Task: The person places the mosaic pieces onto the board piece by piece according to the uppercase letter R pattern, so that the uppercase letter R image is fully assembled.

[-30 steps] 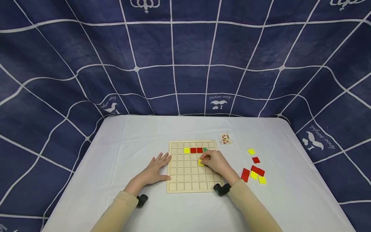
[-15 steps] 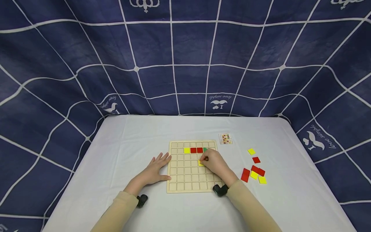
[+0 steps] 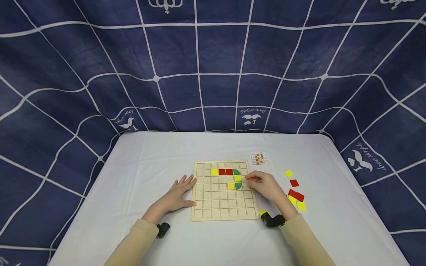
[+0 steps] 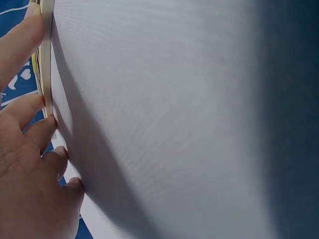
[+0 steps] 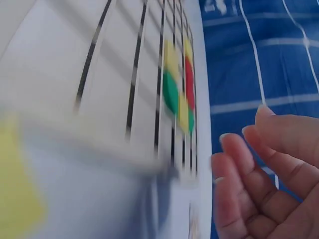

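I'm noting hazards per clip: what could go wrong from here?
The right wrist camera might brush the yellow tile by the near right corner of the board. The left hand, touching the board's left edge, might nudge it and unsettle the placed tiles. Picking from the clustered red and yellow tiles at right could disturb neighbours.

In the head view, the wrist of the right hand (image 3: pixel 264 184) hides all but a sliver of 1 red tile (image 3: pixel 286 197), and the black wrist camera (image 3: pixel 271 221) covers part of 1 yellow tile (image 3: pixel 262 212). The printed card (image 3: pixel 259 158) is too small to read square by square. In the left wrist view, the left hand (image 4: pixel 30 169) runs off the left edge and a dark band (image 4: pixel 294 119) is blurred. In the right wrist view, the near edge of the board (image 5: pixel 50 74) blurs.
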Motion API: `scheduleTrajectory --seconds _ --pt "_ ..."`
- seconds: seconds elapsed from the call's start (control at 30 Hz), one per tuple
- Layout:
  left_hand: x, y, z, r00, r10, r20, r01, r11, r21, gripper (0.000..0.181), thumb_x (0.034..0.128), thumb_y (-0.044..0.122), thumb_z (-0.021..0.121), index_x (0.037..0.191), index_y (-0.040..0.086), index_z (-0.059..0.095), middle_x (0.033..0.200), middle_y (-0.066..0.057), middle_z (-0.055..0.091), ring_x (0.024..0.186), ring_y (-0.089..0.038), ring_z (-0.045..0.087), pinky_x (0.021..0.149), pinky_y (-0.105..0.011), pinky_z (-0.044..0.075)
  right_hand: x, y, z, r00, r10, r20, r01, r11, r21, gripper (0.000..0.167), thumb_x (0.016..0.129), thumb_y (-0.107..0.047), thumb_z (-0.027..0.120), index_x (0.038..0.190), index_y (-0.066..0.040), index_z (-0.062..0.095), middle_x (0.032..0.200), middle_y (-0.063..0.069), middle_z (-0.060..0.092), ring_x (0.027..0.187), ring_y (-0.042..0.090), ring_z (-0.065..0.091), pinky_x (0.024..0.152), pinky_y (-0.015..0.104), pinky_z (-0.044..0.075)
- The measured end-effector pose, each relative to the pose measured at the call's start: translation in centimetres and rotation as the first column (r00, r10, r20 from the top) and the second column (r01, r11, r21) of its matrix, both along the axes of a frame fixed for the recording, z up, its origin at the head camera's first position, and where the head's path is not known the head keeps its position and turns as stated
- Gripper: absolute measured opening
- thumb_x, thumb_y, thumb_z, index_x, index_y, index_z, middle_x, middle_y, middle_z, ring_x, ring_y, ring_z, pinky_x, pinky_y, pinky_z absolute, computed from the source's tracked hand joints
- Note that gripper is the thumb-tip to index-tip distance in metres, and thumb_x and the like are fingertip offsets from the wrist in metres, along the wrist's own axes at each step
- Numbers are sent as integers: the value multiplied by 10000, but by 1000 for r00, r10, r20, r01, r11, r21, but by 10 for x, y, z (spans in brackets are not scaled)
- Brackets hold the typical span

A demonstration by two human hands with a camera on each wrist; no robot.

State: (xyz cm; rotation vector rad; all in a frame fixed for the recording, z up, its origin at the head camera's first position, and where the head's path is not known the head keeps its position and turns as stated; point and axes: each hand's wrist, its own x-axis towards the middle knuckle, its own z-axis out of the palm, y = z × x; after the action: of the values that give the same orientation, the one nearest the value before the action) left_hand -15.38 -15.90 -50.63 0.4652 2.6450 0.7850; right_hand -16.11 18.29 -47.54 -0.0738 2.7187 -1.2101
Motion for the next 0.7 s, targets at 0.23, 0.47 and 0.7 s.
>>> scheduleTrajectory --seconds 0.23,0.47,0.7 --pt "0 0 3 1000 -4 15 3 1000 9 926 791 333 811 1542 100 324 1645 -89 196 1540 -332 52 1240 -558 21 12 56 -7 996 -88 10 87 991 101 153 899 -206 720 1015 -108 710 939 29 712 814 151 617 696 256 505" --pt "0 0 2 1000 -10 7 10 1000 8 919 795 329 810 1539 88 328 1642 -99 205 1538 -340 54 1239 -561 25 33 91 -10 996 -94 12 89 974 209 159 865 -177 746 965 -66 694 831 5 685 739 136 580 650 269 466" --pt "0 1 2 1000 -11 4 11 1000 5 925 788 326 815 1537 82 331 1641 -104 204 1538 -343 55 1237 -564 27 43 105 -14 996 -84 19 78 969 233 253 839 -179 775 1043 -44 708 871 31 666 790 165 566 662 283 462"
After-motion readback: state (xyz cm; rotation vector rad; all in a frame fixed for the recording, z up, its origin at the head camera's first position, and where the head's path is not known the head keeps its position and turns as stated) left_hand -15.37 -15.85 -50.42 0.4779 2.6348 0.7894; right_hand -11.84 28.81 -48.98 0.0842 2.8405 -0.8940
